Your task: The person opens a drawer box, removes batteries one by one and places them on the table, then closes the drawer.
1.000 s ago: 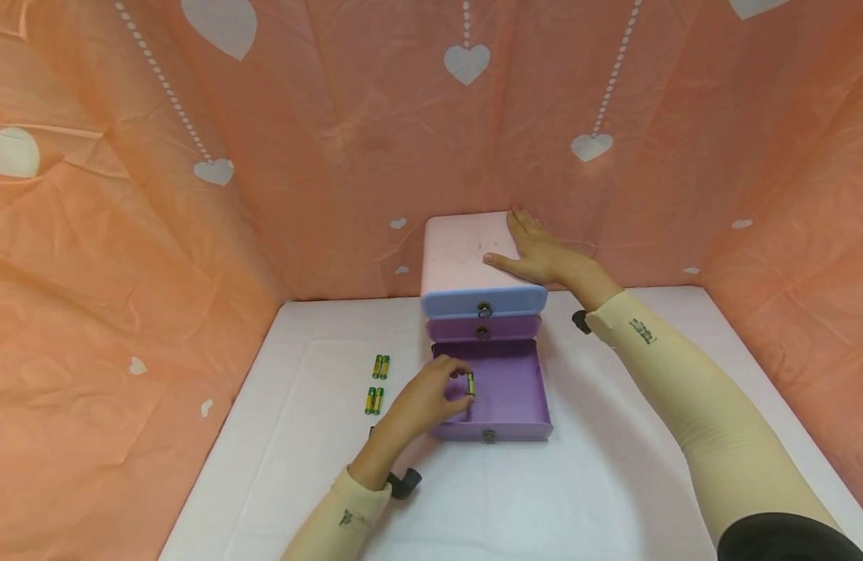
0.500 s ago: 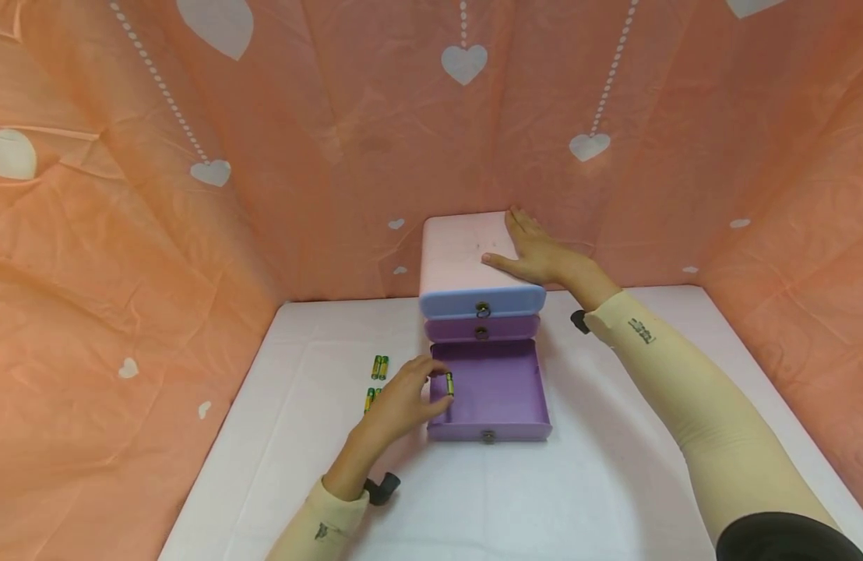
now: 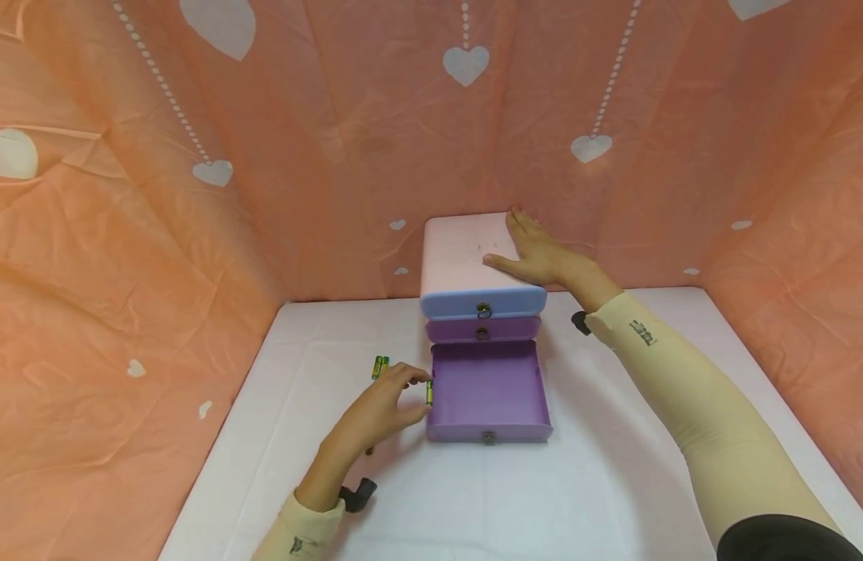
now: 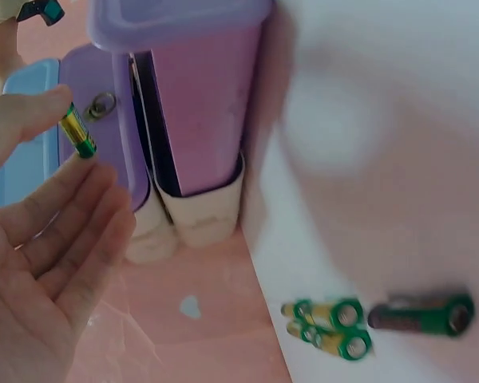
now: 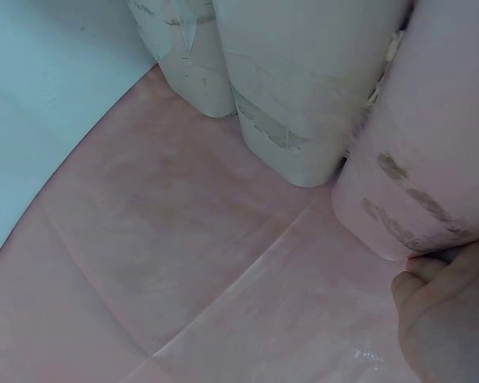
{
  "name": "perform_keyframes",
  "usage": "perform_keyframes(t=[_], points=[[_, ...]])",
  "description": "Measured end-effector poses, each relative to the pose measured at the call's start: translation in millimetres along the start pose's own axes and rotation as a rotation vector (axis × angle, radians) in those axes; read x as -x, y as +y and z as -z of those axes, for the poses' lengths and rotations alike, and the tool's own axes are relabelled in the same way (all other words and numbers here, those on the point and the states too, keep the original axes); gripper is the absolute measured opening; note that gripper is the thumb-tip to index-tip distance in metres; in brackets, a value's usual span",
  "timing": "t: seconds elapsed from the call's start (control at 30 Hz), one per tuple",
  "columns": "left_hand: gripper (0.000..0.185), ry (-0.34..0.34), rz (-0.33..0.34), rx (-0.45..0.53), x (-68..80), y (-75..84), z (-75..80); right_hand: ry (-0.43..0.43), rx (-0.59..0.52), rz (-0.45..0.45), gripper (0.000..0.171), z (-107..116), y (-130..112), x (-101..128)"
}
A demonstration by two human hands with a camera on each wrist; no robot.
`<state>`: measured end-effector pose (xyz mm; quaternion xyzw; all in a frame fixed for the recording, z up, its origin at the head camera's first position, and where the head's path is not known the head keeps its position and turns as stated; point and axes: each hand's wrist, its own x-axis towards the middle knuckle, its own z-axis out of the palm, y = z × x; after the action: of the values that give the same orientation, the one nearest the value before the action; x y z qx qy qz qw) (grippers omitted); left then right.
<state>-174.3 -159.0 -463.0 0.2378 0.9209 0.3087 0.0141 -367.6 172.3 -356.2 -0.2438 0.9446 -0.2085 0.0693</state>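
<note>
Between thumb and fingertips, my left hand (image 3: 371, 413) pinches a small green and gold battery (image 3: 429, 393) upright at the left edge of the pulled-out purple drawer (image 3: 489, 432). The left wrist view shows the same battery (image 4: 78, 132) held by its two ends. My right hand (image 3: 540, 253) rests on the pink top of the small drawer cabinet (image 3: 459, 249), fingers straight and thumb spread. In the right wrist view its fingers (image 5: 443, 279) lie at the cabinet's back edge. More batteries (image 3: 380, 366) stand on the table to the left, partly hidden behind my left hand.
Above the pulled-out drawer are a purple drawer front (image 3: 456, 329) and a blue one (image 3: 452, 304), each with a ring pull. A white cloth covers the table (image 3: 579, 483). An orange heart-print sheet (image 3: 361, 156) hangs close behind the cabinet and along both sides.
My left hand has moved left with the battery, from over the drawer's inside to its left edge, and now covers more of the batteries on the table. My right hand stays put.
</note>
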Motion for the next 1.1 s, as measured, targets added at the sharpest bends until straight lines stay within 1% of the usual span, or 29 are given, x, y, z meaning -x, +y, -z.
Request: perform_keyframes(t=[0.2,0.33,0.43,0.53,0.7,0.87,1.1], points=[[0.041,-0.027,-0.015,-0.005,12.6,-10.9,5.9,-0.002,-0.007,0.001,0.115,-1,1,-1],[0.041,-0.037,0.010,0.000,19.0,-17.7,10.3,0.004,-0.009,0.002,0.113,-2,2,-1],[0.039,-0.038,0.040,0.030,23.7,-22.4,13.6,0.004,-0.010,0.006,0.112,-2,2,0],[0.038,-0.039,0.049,0.056,28.5,-27.8,15.5,0.001,-0.006,0.006,0.111,-2,2,-1],[0.039,-0.047,0.049,0.063,38.1,-37.9,15.8,0.001,-0.004,0.007,0.111,-2,1,-1],[0.041,-0.041,0.065,0.046,48.1,-46.6,18.1,-0.005,-0.004,-0.007,0.113,-2,1,-2],[0.043,-0.032,0.094,-0.014,61.3,-57.3,23.2,-0.005,0.011,-0.005,0.114,-1,1,-1]])
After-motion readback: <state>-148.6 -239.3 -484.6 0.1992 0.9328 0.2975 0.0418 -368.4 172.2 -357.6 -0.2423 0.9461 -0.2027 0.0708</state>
